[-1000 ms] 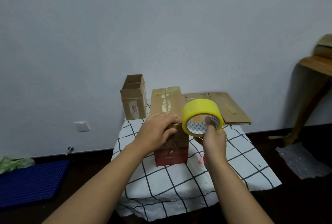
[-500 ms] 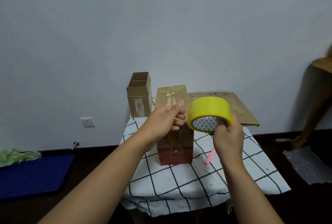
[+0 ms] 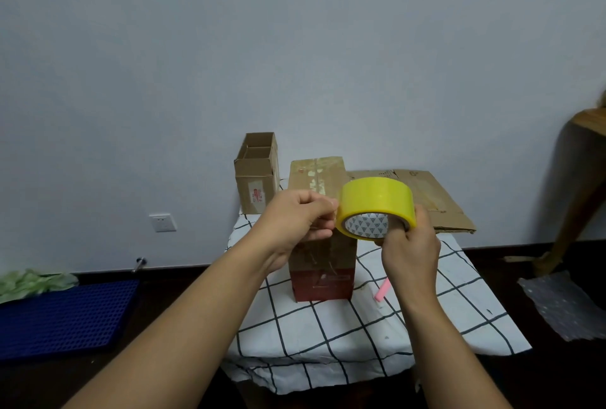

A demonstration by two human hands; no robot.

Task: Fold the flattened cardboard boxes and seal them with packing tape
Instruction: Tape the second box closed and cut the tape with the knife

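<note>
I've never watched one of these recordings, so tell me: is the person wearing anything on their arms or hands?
No. The left hand and right hand are bare: no gloves, rings or watch show. Both forearms are uncovered right down to the bottom edge of the picture, with no sleeve in view.

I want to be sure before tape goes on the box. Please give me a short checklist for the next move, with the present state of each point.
1. Tape roll held firmly: ok, right hand grips it.
2. Free tape end found: cannot tell; left hand pinches at the roll's edge, no strip is visible.
3. Tall box upright on the checked cloth: ok.
4. Top flaps closed: ok, they lie flat.
5. Box steadied: not ok, neither hand holds it.
6. Cutter nearby: cannot tell; a pink object lies beside the box.
</note>
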